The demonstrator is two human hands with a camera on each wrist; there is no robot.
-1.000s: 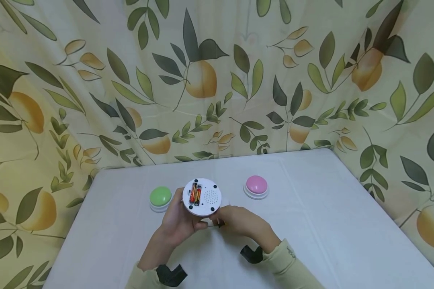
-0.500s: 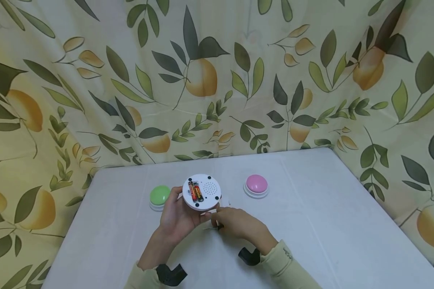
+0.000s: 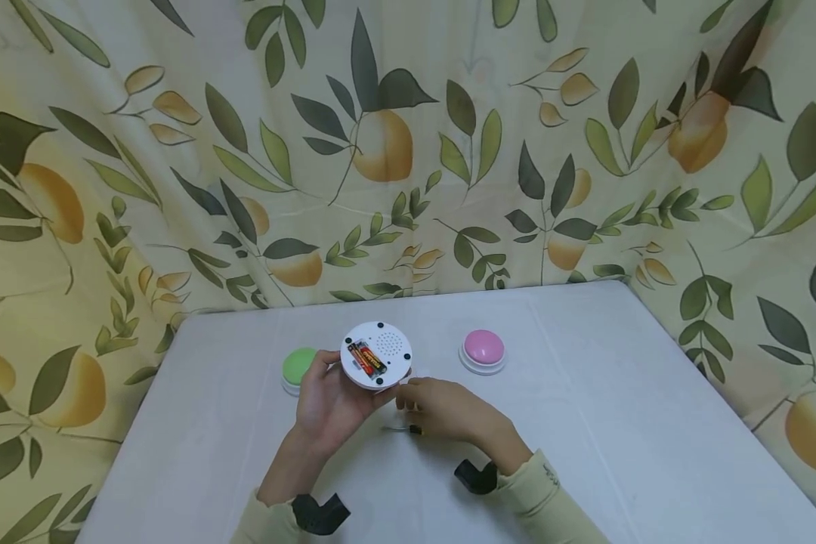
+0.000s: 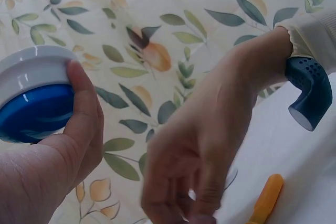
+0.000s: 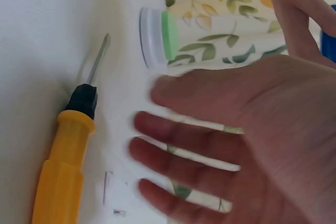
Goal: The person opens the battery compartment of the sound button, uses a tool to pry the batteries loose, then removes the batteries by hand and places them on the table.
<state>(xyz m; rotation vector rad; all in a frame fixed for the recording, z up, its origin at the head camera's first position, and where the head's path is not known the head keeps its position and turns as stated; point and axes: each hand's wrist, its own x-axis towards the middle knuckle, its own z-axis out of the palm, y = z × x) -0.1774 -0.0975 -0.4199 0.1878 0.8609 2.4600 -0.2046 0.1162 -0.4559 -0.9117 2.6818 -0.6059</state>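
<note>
My left hand (image 3: 329, 412) holds a round push button upside down (image 3: 389, 355) above the table. Two batteries (image 3: 367, 360) sit uncovered in its white underside; its blue dome (image 4: 39, 111) faces down, visible in the left wrist view. Beside it, to the right, is my right hand (image 3: 449, 408), holding nothing, its fingers relaxed and slightly apart in the right wrist view. A screwdriver (image 5: 63, 177) with a yellow handle and black collar lies on the table below that hand. In the head view the hand covers most of its handle.
A green-domed button (image 3: 299, 366) stands behind my left hand, partly hidden. Farther right is a pink-domed button (image 3: 483, 347). Small pieces, one like a screw (image 5: 119, 212), lie near the screwdriver on the white tabletop (image 3: 585, 393). A leaf-patterned cloth (image 3: 381, 227) hangs behind.
The held button has risen slightly and turned counterclockwise, its batteries now slanting. My right hand, earlier around the screwdriver, is now off it, leaving it on the table.
</note>
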